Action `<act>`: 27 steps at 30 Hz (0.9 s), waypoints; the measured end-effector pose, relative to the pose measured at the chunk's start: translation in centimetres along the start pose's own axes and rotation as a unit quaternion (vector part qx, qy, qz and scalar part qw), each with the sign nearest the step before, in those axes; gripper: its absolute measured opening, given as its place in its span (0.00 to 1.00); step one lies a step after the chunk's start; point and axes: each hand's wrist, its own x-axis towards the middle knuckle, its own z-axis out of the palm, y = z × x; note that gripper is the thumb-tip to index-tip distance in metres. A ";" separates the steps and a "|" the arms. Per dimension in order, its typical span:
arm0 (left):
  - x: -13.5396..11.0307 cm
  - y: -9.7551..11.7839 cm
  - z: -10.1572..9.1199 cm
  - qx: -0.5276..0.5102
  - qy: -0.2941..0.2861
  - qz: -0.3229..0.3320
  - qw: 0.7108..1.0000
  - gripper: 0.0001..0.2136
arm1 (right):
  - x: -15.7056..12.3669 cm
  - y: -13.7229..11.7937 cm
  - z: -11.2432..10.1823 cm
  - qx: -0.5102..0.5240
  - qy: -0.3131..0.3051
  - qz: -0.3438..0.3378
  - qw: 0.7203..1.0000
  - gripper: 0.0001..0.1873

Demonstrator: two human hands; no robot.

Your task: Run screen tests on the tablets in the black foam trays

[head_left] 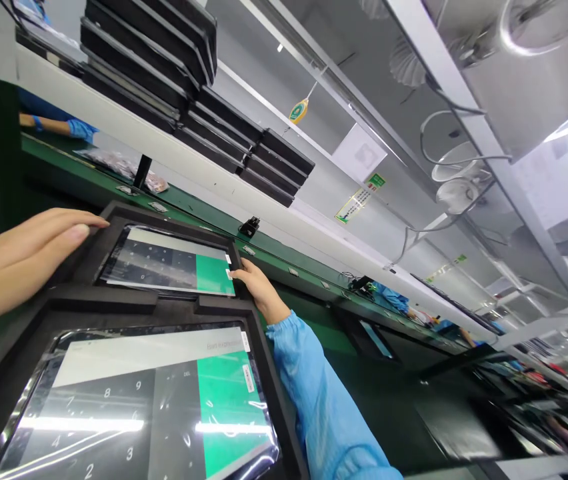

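Observation:
A black foam tray (129,300) in front of me holds two tablets wrapped in clear film. The near tablet (139,407) shows a number keypad and a green panel. The far tablet (169,261) shows the same screen. My left hand (19,257) lies flat with its fingers stretched out on the tray's far left corner. My right hand (259,287), in a blue sleeve, rests at the far tablet's right edge with its fingers closed on the film tab or tray rim there; I cannot make out which.
A green conveyor belt (199,210) runs behind the tray. Stacks of black trays (189,87) sit on the white shelf above it. Another person's blue-gloved hand (81,129) works at the far left. More workers in blue (394,299) sit further down the line.

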 end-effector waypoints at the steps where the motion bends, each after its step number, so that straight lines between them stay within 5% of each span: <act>1: 0.7 -0.2 0.4 -0.019 -0.017 -0.009 1.000 0.26 | 0.2 0.0 0.2 0.002 0.004 -0.002 1.000 0.23; 8: 0.9 -3.0 1.5 -0.041 -0.069 0.003 0.997 0.23 | 0.6 0.5 0.5 -0.006 0.052 0.005 0.999 0.36; 15: 1.1 -4.4 1.8 0.010 -0.073 0.057 0.996 0.22 | 0.0 0.3 0.0 0.027 0.006 0.024 0.999 0.40; 20: 1.6 -3.2 1.6 -0.005 -0.073 0.030 0.997 0.25 | 0.8 0.5 0.3 0.028 0.028 0.031 0.999 0.37; 27: 3.7 1.0 0.3 -0.056 -0.093 -0.019 0.994 0.31 | 0.7 0.1 0.4 0.037 0.023 0.018 0.999 0.33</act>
